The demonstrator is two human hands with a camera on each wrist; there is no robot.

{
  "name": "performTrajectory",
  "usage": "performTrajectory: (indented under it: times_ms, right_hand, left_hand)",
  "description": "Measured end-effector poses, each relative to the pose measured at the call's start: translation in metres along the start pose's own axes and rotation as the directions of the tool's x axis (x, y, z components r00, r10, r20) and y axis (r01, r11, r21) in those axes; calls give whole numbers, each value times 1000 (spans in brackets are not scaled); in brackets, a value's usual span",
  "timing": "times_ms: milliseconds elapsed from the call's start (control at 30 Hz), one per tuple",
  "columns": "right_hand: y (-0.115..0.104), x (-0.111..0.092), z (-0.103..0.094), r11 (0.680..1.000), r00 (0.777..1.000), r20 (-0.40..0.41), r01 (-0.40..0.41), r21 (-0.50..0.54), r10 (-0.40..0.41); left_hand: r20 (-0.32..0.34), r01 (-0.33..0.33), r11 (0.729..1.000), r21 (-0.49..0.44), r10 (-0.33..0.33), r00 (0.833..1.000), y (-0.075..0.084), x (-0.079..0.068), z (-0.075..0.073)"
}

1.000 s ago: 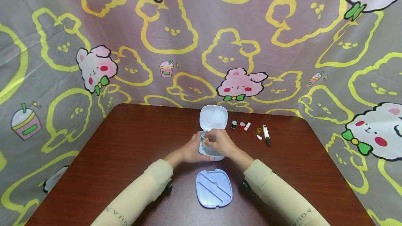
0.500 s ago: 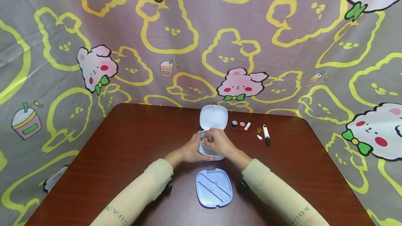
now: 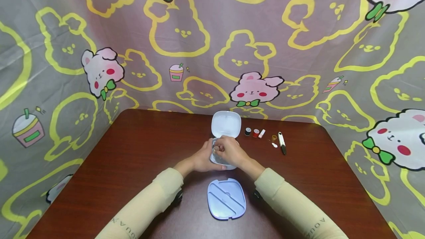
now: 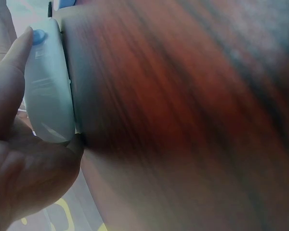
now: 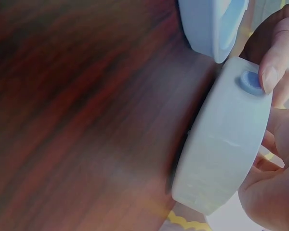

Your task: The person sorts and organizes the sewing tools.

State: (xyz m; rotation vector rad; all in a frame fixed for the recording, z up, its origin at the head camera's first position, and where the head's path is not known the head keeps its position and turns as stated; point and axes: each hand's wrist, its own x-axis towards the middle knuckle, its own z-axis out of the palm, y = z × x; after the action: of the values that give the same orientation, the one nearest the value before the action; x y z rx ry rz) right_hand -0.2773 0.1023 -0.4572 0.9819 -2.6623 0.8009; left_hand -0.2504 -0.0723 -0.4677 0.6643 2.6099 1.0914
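Observation:
A small pale box (image 3: 229, 165) sits on the table with its white lid (image 3: 226, 124) raised at the back. My left hand (image 3: 201, 159) grips the box's left side; its thumb (image 4: 20, 53) lies along the front wall, the tip at a blue button (image 4: 39, 36). Over the box my right hand (image 3: 231, 150) is bent down into it, thumb and fingers brought together at the left part of the inside. They pinch a small pale item, mostly hidden by the fingers; I cannot tell its kind. In the right wrist view the box's front wall (image 5: 224, 139) stands beside that hand (image 5: 277, 187).
A light blue divided tray (image 3: 227, 199) lies in front of the box. To the right are a black thread spool (image 3: 247, 132), a red spool (image 3: 256, 133), a small pink-white piece (image 3: 262, 134), a yellow ring (image 3: 273, 137), a white flat piece (image 3: 274, 145) and a white-and-black tool (image 3: 282, 143).
The right hand's fingers have shifted slightly within the box, toward its left side. The left hand keeps its grip, and the things on the table stay in place.

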Motion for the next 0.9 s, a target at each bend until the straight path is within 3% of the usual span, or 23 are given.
performTrajectory:
  times_ms: [900]
  right_hand:
    - [-2, -2, 0, 996, 999, -29, 40, -75, -43]
  left_hand:
    - [-25, -33, 999, 5, 33, 999, -2, 2, 2]
